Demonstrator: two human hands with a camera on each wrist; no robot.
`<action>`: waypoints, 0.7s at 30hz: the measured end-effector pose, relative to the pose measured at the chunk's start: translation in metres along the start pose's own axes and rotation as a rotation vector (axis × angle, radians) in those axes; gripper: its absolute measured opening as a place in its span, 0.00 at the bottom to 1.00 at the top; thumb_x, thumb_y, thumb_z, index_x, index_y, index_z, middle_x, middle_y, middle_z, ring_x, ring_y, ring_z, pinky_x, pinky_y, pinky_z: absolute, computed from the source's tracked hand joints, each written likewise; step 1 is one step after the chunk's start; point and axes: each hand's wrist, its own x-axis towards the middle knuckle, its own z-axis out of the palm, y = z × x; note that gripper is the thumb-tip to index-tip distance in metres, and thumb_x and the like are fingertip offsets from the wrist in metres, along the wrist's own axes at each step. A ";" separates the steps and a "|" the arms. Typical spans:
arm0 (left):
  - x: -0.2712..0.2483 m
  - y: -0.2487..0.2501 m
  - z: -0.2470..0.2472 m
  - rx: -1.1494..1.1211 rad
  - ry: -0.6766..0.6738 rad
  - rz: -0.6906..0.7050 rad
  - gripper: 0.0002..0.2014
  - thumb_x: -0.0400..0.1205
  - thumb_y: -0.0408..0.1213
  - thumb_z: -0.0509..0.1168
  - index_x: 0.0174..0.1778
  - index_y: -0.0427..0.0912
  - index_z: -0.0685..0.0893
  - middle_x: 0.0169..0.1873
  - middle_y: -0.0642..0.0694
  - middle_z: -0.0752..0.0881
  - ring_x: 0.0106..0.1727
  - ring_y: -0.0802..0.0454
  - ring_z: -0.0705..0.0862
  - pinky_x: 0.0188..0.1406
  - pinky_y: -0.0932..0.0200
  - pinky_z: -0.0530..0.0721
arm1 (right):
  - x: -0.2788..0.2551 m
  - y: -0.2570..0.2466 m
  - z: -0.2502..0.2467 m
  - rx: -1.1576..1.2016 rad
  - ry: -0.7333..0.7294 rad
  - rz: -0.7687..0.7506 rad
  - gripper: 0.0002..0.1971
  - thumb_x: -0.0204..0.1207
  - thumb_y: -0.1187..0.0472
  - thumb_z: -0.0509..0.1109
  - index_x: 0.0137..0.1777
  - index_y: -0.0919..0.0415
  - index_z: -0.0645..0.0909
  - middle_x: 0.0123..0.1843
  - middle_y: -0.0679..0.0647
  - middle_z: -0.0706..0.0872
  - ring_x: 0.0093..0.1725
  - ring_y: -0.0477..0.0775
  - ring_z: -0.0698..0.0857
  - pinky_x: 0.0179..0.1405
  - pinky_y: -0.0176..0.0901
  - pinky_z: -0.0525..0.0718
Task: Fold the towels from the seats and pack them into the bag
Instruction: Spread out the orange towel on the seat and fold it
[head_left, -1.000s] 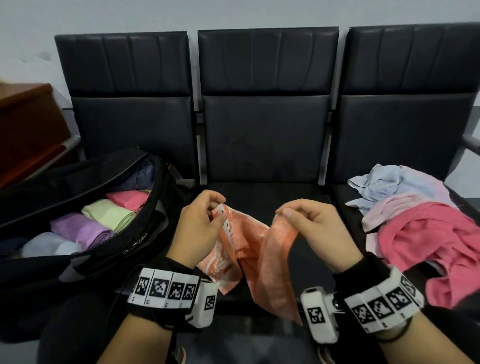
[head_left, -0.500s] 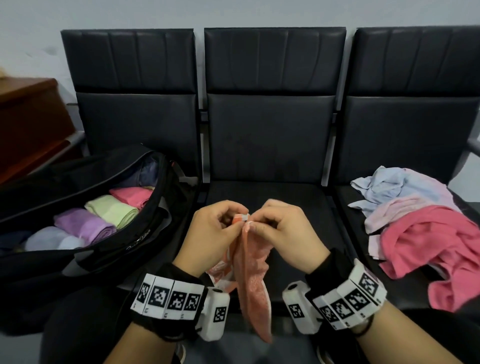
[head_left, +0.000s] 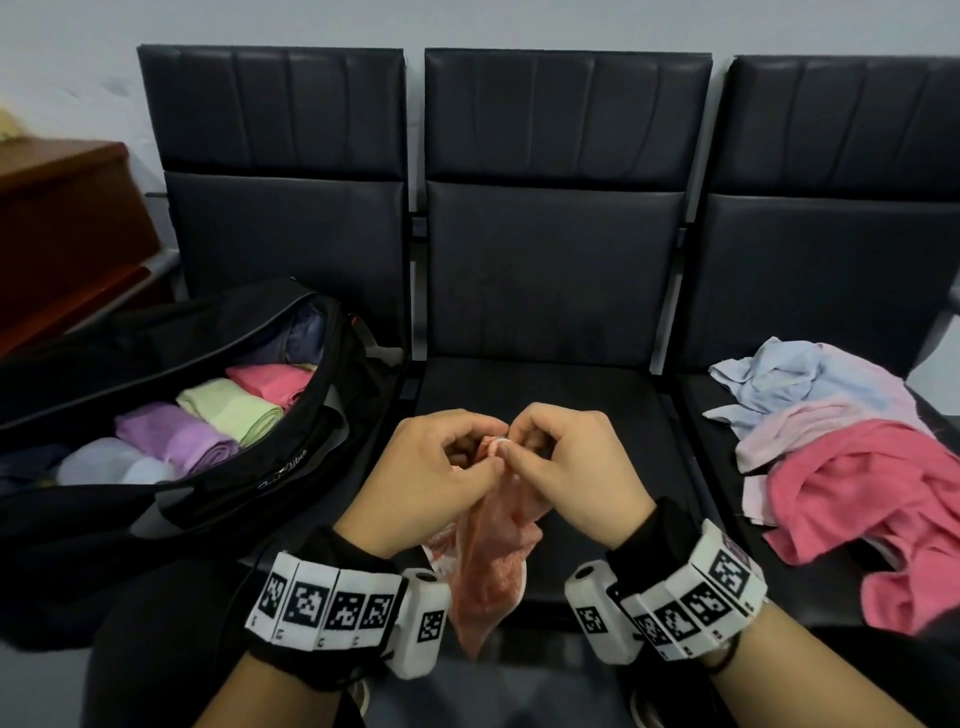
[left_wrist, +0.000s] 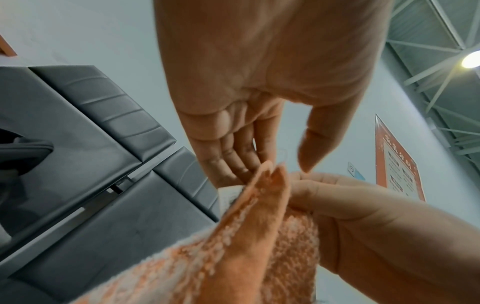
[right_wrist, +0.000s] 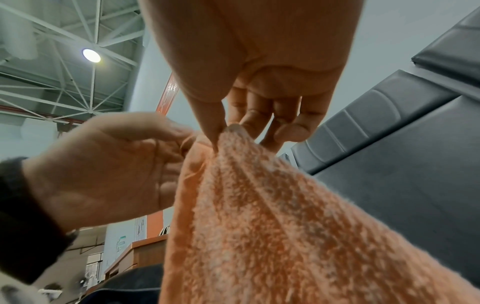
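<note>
An orange towel (head_left: 488, 561) hangs doubled lengthwise over the front of the middle seat (head_left: 561, 389). My left hand (head_left: 491, 454) and right hand (head_left: 514, 447) meet at its top, each pinching a corner. In the right wrist view my right hand (right_wrist: 223, 131) pinches the orange towel (right_wrist: 259, 216) between thumb and forefinger. In the left wrist view the towel's corners (left_wrist: 272, 174) stand between the fingers and thumb of my left hand (left_wrist: 275, 162). The open black bag (head_left: 306, 457) lies on the left seat. It holds rolled purple (head_left: 176, 436), green (head_left: 234, 410) and pink (head_left: 270, 384) towels.
Loose towels are heaped on the right seat: a pink one (head_left: 872, 509), a pale pink one (head_left: 810, 426) and a light blue one (head_left: 789, 374). A brown wooden cabinet (head_left: 62, 234) stands left of the seats. A pale towel (head_left: 104, 467) lies at the bag's near end.
My hands, apart a second ago with the towel spread between them, have come together. The two held corners now meet and the towel hangs folded in half.
</note>
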 end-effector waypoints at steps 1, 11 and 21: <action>0.000 0.000 -0.001 0.002 -0.003 0.002 0.12 0.76 0.34 0.75 0.54 0.51 0.92 0.45 0.59 0.90 0.47 0.61 0.89 0.46 0.69 0.85 | 0.000 0.000 0.000 0.002 -0.003 0.000 0.06 0.76 0.53 0.77 0.38 0.50 0.85 0.30 0.48 0.86 0.33 0.46 0.84 0.36 0.48 0.85; 0.000 -0.006 -0.016 0.052 0.238 0.096 0.11 0.78 0.25 0.73 0.49 0.46 0.91 0.44 0.58 0.91 0.49 0.56 0.90 0.50 0.63 0.87 | -0.003 0.043 0.003 -0.148 -0.322 -0.064 0.14 0.71 0.41 0.74 0.37 0.52 0.86 0.33 0.46 0.84 0.44 0.43 0.79 0.43 0.41 0.80; 0.001 -0.013 -0.053 0.074 0.557 0.132 0.16 0.79 0.25 0.68 0.47 0.55 0.86 0.43 0.56 0.88 0.43 0.65 0.85 0.46 0.75 0.78 | -0.013 0.109 -0.003 -0.661 -0.521 -0.120 0.18 0.73 0.33 0.69 0.46 0.46 0.89 0.55 0.32 0.86 0.58 0.45 0.74 0.57 0.44 0.76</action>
